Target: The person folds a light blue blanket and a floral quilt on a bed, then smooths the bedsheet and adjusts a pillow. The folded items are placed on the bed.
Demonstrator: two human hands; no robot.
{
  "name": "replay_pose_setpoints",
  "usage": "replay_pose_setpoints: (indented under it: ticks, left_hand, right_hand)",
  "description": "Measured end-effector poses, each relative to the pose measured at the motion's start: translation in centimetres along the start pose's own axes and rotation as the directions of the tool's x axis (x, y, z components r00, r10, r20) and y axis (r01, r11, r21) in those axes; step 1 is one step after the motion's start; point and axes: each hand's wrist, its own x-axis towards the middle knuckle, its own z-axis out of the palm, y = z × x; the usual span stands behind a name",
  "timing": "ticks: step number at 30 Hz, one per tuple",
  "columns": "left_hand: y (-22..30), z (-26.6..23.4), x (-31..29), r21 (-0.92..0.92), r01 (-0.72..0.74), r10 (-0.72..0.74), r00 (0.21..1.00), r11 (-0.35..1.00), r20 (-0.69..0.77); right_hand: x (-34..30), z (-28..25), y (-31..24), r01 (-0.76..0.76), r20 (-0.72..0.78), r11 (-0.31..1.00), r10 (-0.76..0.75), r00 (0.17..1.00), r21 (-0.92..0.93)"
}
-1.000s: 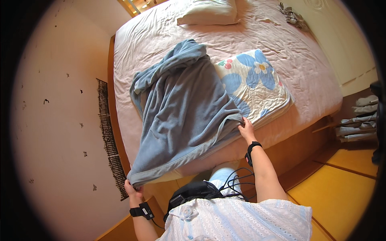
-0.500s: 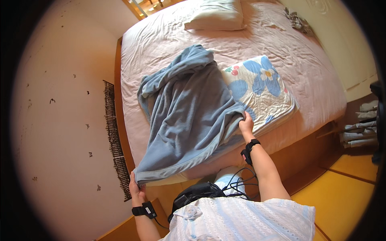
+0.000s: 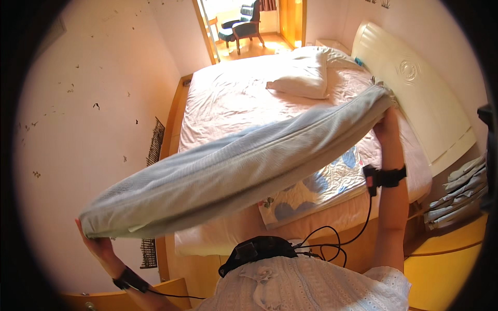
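Observation:
A blue-grey blanket [image 3: 233,166] hangs in the air above the bed, stretched between my two hands and billowing. At the lower left my left hand [image 3: 98,243] is closed on one corner of it. Raised higher, my right hand [image 3: 385,127] grips the opposite corner, its fingers partly hidden by the cloth. Below the blanket a folded quilt [image 3: 306,194] with blue flowers lies near the bed's front edge, partly covered from view. The bed [image 3: 223,98] has a pale pink sheet.
A white pillow [image 3: 303,78] rests towards the far side of the bed. The cream headboard [image 3: 415,98] stands at the right, with grey folded cloths [image 3: 456,197] below it. A wall [image 3: 93,155] rises at the left. Beyond a doorway is a dark armchair [image 3: 241,28].
Both hands have lifted the blanket off the bed and spread apart, the right one up and rightward, the left one leftward. The view has tilted up, showing the doorway and headboard.

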Motion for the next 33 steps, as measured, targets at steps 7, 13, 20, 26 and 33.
replay_pose_setpoints:
  ticks: [7, 13, 20, 26, 33]
  left_hand:
    - [5.5, 2.2, 2.9, -0.134, -0.103, 0.11, 0.993, 0.986, 0.043]
    - [5.5, 1.4, 9.3, -0.072, -0.055, 0.087, 0.801, 0.996, 0.592]
    - [-3.7, 8.0, 14.2, -0.194, 0.27, -0.16, 0.88, 0.943, 0.447]
    - [7.6, 6.1, 10.7, -0.491, -0.304, 0.523, 0.75, 0.817, 0.405]
    - [-1.8, 0.5, -2.9, 0.633, -0.607, 0.721, 0.684, 0.481, 0.108]
  right_hand:
    - [-2.5, 4.4, -15.5, 0.173, 0.641, 0.966, -0.257, 0.723, 0.192]
    - [1.4, 6.3, -14.7, 0.228, 0.237, 0.974, -0.22, 0.946, -0.009]
    - [10.4, 9.4, -6.2, -0.166, -0.015, 0.979, 0.165, 0.986, -0.118]
    - [6.5, 10.6, -18.9, 0.261, 0.651, 0.869, -0.489, 0.58, 0.421]
    - [-5.9, -1.9, -11.1, 0.768, 0.338, 0.428, -0.717, 0.61, -0.477]
